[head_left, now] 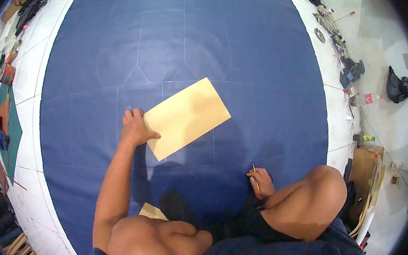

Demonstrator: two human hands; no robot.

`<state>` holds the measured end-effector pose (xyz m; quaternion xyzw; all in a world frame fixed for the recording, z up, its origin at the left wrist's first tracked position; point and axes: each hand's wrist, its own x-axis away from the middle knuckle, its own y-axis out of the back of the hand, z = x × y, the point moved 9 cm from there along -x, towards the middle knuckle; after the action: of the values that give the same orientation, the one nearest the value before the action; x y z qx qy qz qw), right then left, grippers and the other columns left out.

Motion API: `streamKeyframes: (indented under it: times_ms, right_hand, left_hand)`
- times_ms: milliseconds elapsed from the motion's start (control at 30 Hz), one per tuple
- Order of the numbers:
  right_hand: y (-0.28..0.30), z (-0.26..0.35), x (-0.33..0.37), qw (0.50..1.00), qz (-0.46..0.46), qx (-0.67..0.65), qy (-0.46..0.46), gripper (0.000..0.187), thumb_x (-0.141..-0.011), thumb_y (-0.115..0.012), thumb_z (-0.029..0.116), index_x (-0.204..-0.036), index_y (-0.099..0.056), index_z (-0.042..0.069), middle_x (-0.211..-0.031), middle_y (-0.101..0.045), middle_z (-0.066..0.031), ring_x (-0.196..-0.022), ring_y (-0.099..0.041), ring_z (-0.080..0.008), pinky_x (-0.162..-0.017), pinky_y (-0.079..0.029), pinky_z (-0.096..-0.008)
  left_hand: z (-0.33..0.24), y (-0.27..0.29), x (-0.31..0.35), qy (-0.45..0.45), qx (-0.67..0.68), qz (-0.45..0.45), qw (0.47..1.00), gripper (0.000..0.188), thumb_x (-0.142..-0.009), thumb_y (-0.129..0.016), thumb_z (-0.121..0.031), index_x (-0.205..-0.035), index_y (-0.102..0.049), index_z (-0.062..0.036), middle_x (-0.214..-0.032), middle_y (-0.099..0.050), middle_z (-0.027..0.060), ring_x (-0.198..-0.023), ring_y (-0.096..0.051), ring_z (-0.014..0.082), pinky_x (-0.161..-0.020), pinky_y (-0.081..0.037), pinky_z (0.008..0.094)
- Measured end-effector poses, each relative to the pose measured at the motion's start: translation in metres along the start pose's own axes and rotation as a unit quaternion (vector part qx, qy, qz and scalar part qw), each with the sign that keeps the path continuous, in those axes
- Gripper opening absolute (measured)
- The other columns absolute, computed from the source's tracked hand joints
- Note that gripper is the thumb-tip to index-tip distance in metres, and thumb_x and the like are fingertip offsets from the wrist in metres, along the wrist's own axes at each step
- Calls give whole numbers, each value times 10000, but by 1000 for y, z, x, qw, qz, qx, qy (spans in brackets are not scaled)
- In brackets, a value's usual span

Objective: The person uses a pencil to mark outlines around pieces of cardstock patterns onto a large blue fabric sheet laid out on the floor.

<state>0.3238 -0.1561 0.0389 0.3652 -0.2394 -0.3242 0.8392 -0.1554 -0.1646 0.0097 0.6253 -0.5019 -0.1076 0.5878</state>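
A large dark blue sheet of material [279, 101], marked with thin pale lines, spreads out in front of me. Over its middle lies a tilted rectangle of yellow card [188, 116]. My left hand [136, 128] grips the card's left edge, thumb on top and the other fingers curled at its upper left corner. Near my right knee, my right hand [261, 183] is closed around a thin, pale, pen-like stick [255, 171] with its tip pointing away from me. A second yellow piece [152, 211] is partly covered by my left leg.
White floor tiles [28, 118] border the blue sheet. Along the left are a green mat [13, 137], a red tin [6, 74] and wooden-handled tools [18, 250]. To the right lie scattered tools, a clear bottle [372, 98], a black bag [397, 85] and cardboard [364, 171].
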Motion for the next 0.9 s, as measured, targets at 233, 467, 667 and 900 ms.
streamKeyframes:
  times_ms: [233, 467, 667, 900]
  right_hand:
    - [-3, -5, 2, 1000, -17, 13, 15, 174, -916, -573, 63, -1069, -650, 34, -1136, -608, -172, -1079, -563, -371, -957, -459, -447]
    - [-4, -9, 3, 1000, -1, 2, 20, 175, -901, -580, 53, -1062, -647, 40, -1126, -608, -176, -1068, -562, -375, -954, -457, -459]
    - [-1, -6, 1, 999, -10, 7, 31, 177, -892, -592, 51, -1061, -641, 39, -1122, -606, -183, -1059, -570, -374, -946, -462, -456]
    - [-2, -4, 0, 999, -12, -7, 32, 180, -887, -586, 43, -1058, -642, 47, -1113, -602, -180, -1057, -570, -377, -936, -467, -456]
  left_hand:
    - [9, -3, -2, -15, 46, -25, 998, 864, -547, -941, -369, -1204, -479, -52, -1183, -521, 174, -1138, -533, 385, -923, -495, 471]
    - [-8, 1, 19, -84, 28, -104, 991, 747, -618, -891, -432, -1165, -549, -56, -1129, -542, 153, -1088, -538, 365, -902, -473, 460]
    - [-10, -2, 19, -56, -24, -76, 995, 771, -593, -901, -460, -1158, -559, -63, -1133, -525, 137, -1085, -517, 338, -911, -446, 456]
    - [-9, -8, 22, -14, -27, -35, 999, 746, -632, -889, -432, -1201, -555, -86, -1201, -528, 136, -1164, -508, 333, -944, -423, 493]
